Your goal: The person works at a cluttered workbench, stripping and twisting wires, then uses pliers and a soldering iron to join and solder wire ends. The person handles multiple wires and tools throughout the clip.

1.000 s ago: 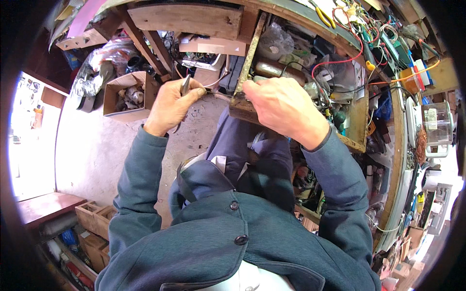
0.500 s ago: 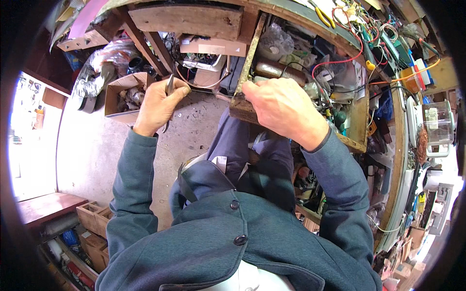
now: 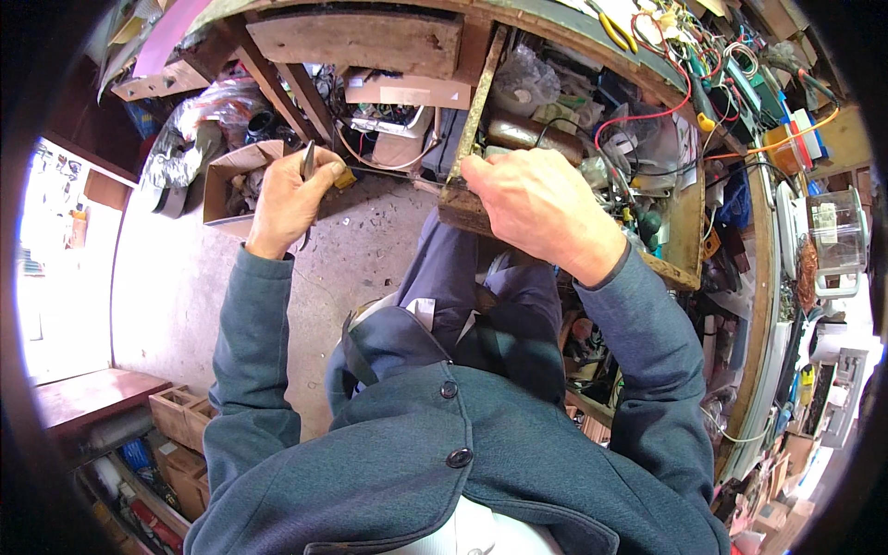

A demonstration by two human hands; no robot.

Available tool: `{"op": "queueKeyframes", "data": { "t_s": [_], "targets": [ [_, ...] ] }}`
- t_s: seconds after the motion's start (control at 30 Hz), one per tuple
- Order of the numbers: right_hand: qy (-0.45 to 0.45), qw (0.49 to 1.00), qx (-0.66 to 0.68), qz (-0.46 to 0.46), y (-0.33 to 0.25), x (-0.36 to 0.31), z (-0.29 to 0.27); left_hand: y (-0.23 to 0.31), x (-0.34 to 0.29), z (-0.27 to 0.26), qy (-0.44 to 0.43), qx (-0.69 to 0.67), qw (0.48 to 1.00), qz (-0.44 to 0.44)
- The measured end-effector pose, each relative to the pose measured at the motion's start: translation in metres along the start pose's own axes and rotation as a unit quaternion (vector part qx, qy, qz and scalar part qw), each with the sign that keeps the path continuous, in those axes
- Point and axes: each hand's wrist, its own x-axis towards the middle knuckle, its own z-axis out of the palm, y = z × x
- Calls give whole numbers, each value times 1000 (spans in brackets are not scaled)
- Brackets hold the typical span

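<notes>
My left hand (image 3: pixel 289 199) is closed around a slender dark metal tool (image 3: pixel 308 162), whose two ends show above and below the fingers. Its exact kind is not clear. Just past my thumb shows a small yellowish piece (image 3: pixel 345 178); whether I hold it, I cannot tell. My right hand (image 3: pixel 546 208) is closed at the near left corner of a pulled-out wooden drawer (image 3: pixel 465 211), thumb and forefinger together over its edge. What lies inside that pinch is hidden. The drawer holds a brown cylinder (image 3: pixel 527 132), plastic bags (image 3: pixel 525 85) and cables.
Beside my left hand, an open cardboard box (image 3: pixel 227 190) stands on the concrete floor (image 3: pixel 166 287). A shut drawer (image 3: pixel 356 42) is above the shelf. Along the bench at right lie yellow-handled pliers (image 3: pixel 615 32), wires and a clear plastic container (image 3: pixel 834 231).
My left hand has shifted slightly left with the metal tool, turning a little. The yellowish piece now shows past my thumb. My right hand stays at the drawer corner.
</notes>
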Motion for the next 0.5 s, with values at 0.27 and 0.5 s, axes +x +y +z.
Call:
{"op": "queueKeyframes", "data": {
  "t_s": [0.27, 0.5],
  "targets": [
    [9, 1000, 2, -3, 1, -2, 1, 6, -1, -12, -8, -17, 997, -75],
    [30, 999, 14, 0, 0, -4, 2, -8, 2, -10, 19, 14, 999, -27]
  ]
}}
